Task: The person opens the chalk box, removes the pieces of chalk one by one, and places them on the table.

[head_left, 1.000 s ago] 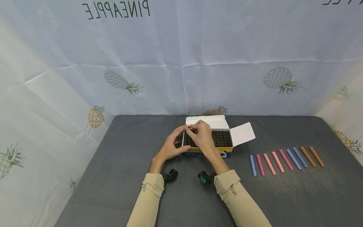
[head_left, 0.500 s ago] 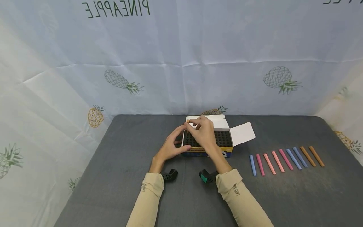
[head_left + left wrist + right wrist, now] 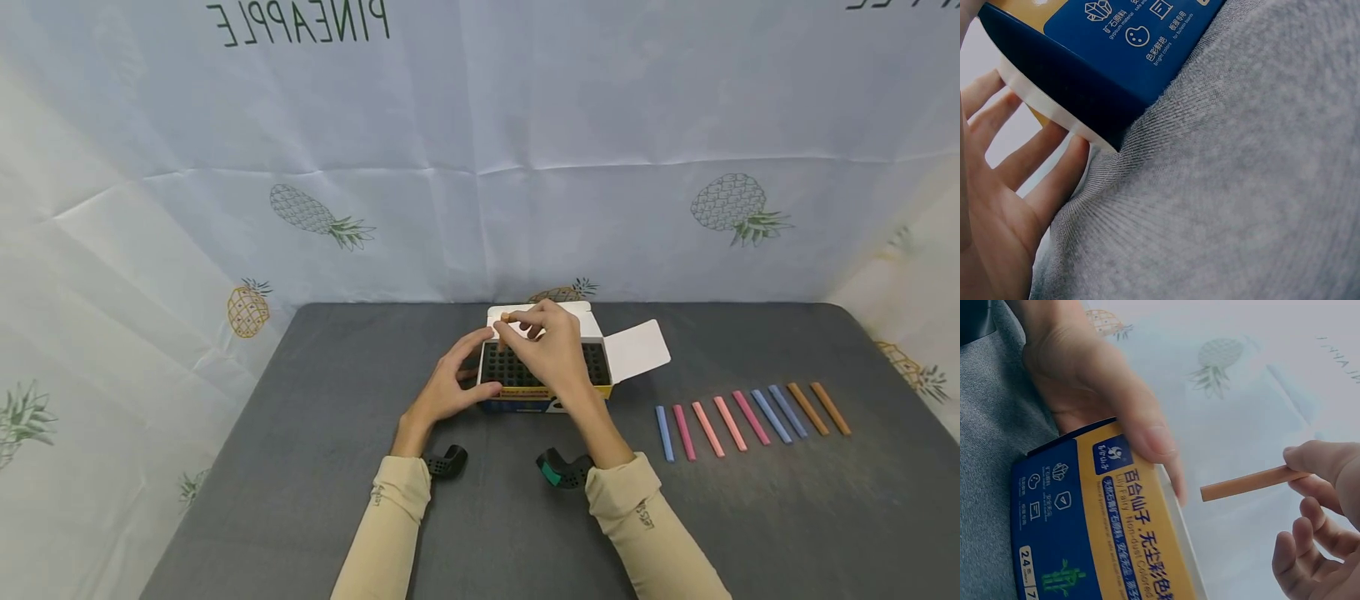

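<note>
A blue and yellow box of coloured chalk (image 3: 517,405) lies on the table, its white lid folded back. Inside it is a dark insert (image 3: 517,371) with rows of round holes. My left hand (image 3: 447,382) grips the box's left end, thumb over the front edge and the other fingers along the side and back corner. Between thumb and forefinger my right hand (image 3: 553,346) pinches an orange chalk stick (image 3: 1244,484) by its upper end, above the back left of the insert. The right wrist view shows the stick's lower end free, beside the box's open top.
To the right of the box, a row of chalk sticks (image 3: 738,422) in blue, magenta, pink and brown lies on the grey tabletop (image 3: 315,500). A white side flap (image 3: 637,350) sticks out from the box's right end. Pineapple-printed cloth (image 3: 480,233) hangs behind the table.
My right hand has risen and drifted right, lifting the orange chalk stick so that more of it shows above the insert. The left hand keeps its grip on the box.
</note>
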Available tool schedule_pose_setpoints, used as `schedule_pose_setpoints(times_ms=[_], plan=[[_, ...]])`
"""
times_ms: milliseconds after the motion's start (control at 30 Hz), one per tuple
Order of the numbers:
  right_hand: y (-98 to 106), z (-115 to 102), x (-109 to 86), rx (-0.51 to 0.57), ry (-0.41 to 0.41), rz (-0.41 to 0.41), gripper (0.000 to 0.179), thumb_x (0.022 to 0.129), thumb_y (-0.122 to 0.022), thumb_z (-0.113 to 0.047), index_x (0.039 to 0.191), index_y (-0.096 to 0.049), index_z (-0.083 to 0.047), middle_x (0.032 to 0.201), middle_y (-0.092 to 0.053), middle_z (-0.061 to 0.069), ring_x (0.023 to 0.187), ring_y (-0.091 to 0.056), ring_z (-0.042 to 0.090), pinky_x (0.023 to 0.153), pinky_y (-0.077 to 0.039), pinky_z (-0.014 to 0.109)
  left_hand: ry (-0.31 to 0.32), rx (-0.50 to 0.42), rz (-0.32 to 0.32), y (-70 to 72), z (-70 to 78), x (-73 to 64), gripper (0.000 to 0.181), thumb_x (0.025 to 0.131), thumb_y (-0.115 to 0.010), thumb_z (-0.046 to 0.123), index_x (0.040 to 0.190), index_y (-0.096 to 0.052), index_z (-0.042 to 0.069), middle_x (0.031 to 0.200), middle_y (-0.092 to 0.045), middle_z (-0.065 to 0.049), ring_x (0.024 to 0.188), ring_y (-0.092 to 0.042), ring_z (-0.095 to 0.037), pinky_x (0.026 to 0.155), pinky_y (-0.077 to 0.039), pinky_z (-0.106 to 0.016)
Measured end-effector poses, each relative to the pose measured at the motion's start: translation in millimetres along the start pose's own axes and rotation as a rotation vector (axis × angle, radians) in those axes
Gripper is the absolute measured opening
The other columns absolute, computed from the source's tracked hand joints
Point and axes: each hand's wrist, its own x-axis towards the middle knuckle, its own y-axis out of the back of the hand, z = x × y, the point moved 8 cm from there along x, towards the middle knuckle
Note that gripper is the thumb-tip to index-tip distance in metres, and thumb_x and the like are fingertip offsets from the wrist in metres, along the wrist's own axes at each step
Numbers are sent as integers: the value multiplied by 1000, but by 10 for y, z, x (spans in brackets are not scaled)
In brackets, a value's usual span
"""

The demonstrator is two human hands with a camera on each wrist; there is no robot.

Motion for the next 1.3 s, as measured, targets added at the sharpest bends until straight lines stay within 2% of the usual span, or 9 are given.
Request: schedule_pose_setpoints(times_ms=[200,433,567,867,967,1133,1300], plan=[[94,-12,-51,-8,-13,-5,19,88,-82,-16,100,-82,-2,86,-65,14,69,-59,22,62,-51,26,-14,-2,6,4,-9,-1,78,93,-76,37,159,-38,22,167,-33,-4,146,-45,-37,103,-53,-61],[239,32,-84,-45,-6,14,18,87,-83,-16,97,-83,-2,85,-66,14,68,-58,22,61,-51,25,-7,22,10,-1,-2,-4,84,92,-72,54,160,-37,20,167,-33,-4,147,-43,-38,103,-53,-61],[337,77,-99,-50,-6,32,16,86,-83,-15,93,-83,-1,85,-66,14,68,-57,21,61,-52,25,-8,23,13,0,-4,-3,82,92,-73,52,160,-37,21,167,-33,-4,146,-44,-38,103,-54,-61],[604,173,-135,-108,-18,84,12,85,-83,-13,88,-83,-1,82,-65,15,68,-58,24,62,-50,25,-14,10,11,-2,-41,-12,77,92,-77,30,159,-39,24,167,-33,-4,146,-45,-37,103,-53,-61],[707,199,-148,-116,-27,101,12,85,-83,-12,89,-83,-1,82,-65,15,69,-59,25,63,-50,25,-14,13,9,-3,-38,-17,77,92,-76,33,159,-38,24,167,-33,-4,146,-44,-37,104,-53,-60],[873,248,-174,-163,-33,121,15,84,-84,-12,93,-83,0,82,-65,15,72,-60,26,64,-51,25,-9,30,11,-3,-12,-21,80,92,-74,49,159,-38,24,167,-33,-3,145,-46,-38,104,-54,-59],[1039,275,-199,-190,-35,158,17,84,-84,-12,96,-82,1,82,-66,15,71,-59,26,62,-47,15,-14,36,14,-4,3,-19,82,91,-72,53,159,-38,23,167,-33,-4,144,-46,-39,103,-54,-60]])
